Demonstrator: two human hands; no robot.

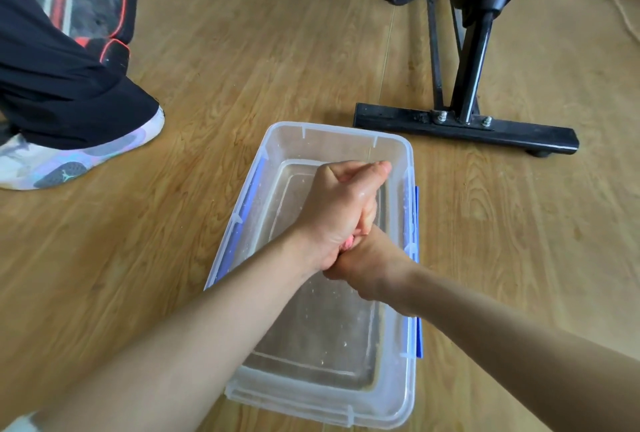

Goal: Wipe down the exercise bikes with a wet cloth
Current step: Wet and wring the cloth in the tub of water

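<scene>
Over a clear plastic tub (398, 407) holding shallow water, both my hands clench together around a pink cloth (347, 245). Only a small sliver of the cloth shows between them. My left hand (337, 208) is the farther one, fist wet and fingers curled tight. My right hand (369, 267) grips the nearer end just below it. A black exercise bike (464, 50) stands on the floor beyond the tub, with its base bar (391, 118) close to the tub's far rim.
The tub has blue clip handles (418, 334) on its long sides and sits on a wood-pattern floor. Another person's leg in dark trousers and a light sneaker (72, 161) stand at the left. A rope (620, 5) lies at the top right.
</scene>
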